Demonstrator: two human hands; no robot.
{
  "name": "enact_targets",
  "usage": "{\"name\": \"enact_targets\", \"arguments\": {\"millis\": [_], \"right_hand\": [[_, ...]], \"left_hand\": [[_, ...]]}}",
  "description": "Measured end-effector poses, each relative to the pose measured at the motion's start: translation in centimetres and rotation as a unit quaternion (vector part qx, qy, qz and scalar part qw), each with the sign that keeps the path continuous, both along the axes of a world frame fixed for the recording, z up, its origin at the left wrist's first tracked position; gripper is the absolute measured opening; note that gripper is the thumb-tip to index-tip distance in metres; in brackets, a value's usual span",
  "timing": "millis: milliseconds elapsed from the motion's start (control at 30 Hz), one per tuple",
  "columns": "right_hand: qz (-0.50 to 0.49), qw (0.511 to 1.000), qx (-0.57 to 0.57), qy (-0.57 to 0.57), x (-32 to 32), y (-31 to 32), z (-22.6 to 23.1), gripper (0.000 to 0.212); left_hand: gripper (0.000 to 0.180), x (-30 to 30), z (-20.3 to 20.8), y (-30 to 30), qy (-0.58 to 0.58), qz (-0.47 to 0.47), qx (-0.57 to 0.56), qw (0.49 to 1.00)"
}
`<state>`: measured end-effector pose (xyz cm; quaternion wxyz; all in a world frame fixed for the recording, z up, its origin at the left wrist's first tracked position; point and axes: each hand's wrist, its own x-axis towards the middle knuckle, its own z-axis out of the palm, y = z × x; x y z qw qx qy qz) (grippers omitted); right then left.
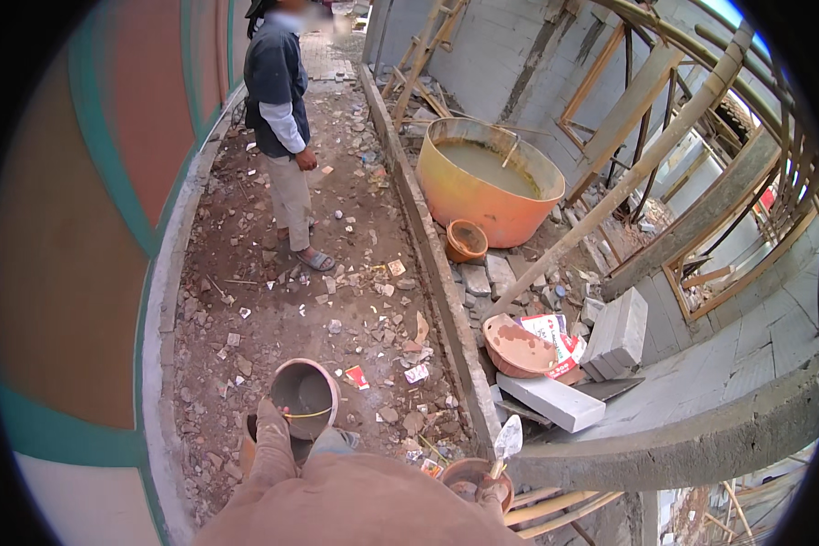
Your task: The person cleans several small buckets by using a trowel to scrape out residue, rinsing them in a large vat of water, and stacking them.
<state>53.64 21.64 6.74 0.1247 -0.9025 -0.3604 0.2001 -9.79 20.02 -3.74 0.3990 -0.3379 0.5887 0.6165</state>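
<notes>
At the lower middle, my left hand [270, 417] is closed on the thin yellow handle of a bucket [336, 397]. This bucket is orange-brown outside and grey inside, and its mouth tilts up toward me. An orange edge of another container [247, 448] shows left of my left sleeve. My right hand [494, 494], at the lower right, grips a trowel [510, 437] by its pale handle, its mortar-smeared blade pointing up. Beside and partly behind that hand is an orange-brown bucket [460, 470], mostly covered by my body.
A person [282, 109] in sandals stands ahead on the rubble-strewn path. A low concrete wall [419, 218] runs along its right. Beyond are a large orange tub [482, 209] of grey water, a small bucket [466, 240], a basin [519, 348], pale blocks [555, 402] and a slanting pole [628, 177].
</notes>
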Motion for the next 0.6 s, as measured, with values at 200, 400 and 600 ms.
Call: {"name": "enact_targets", "arguments": {"millis": [200,400,600], "right_hand": [[-0.106,0.985,0.099,-0.089,-3.7,6.6,-0.5,0.045],[-0.161,0.978,0.135,-0.013,-6.1,11.7,-3.7,0.044],[-0.084,0.98,0.167,0.069,-11.9,27.3,-5.4,0.048]], "left_hand": [[0.03,-0.9,1.6,17.4,-0.019,-0.122,-0.028,0.992],[0.032,0.4,5.1,33.0,-0.034,-0.203,-0.003,0.979],[0.039,-3.6,7.4,50.9,-0.009,-0.211,0.021,0.977]]}}
